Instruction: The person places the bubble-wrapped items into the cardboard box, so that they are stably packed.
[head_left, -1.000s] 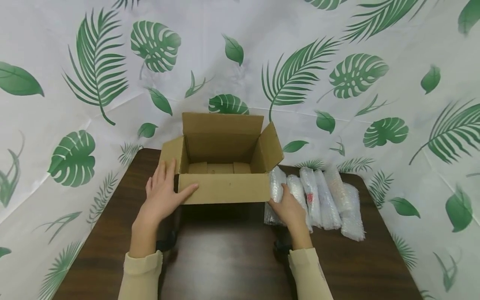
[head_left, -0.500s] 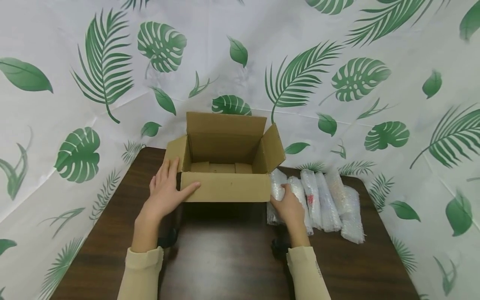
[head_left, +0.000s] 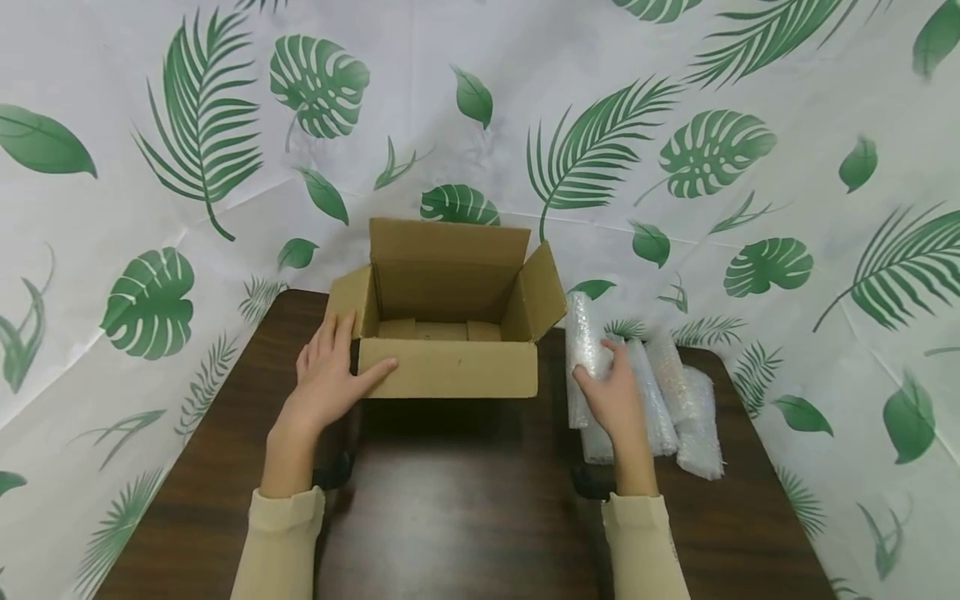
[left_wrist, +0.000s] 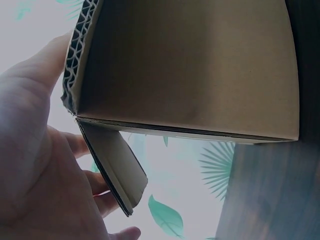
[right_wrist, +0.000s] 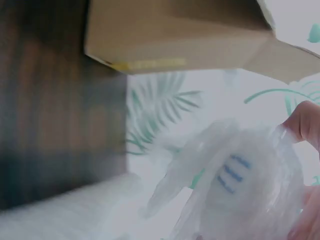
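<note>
An open cardboard box (head_left: 450,369) stands toward the back of the table with its flaps spread outward. My left hand (head_left: 327,375) rests at its near left corner, fingers extended along the left flap and thumb over the front flap (left_wrist: 150,60). To the right of the box, my right hand (head_left: 615,392) grips a bubble-wrapped bundle (head_left: 583,333), held upright and raised above the others. Close up in the right wrist view, blue marks show through the plastic of this bundle (right_wrist: 235,175); its contents cannot be made out.
Several more bubble-wrapped bundles (head_left: 701,425) lie side by side on the right of the dark wooden table (head_left: 435,517). A leaf-print sheet (head_left: 480,100) hangs close behind the table's back edge.
My right hand has moved right from beside the box's front corner and lifted the leftmost bundle from the row. The left hand and the box stay in place.
</note>
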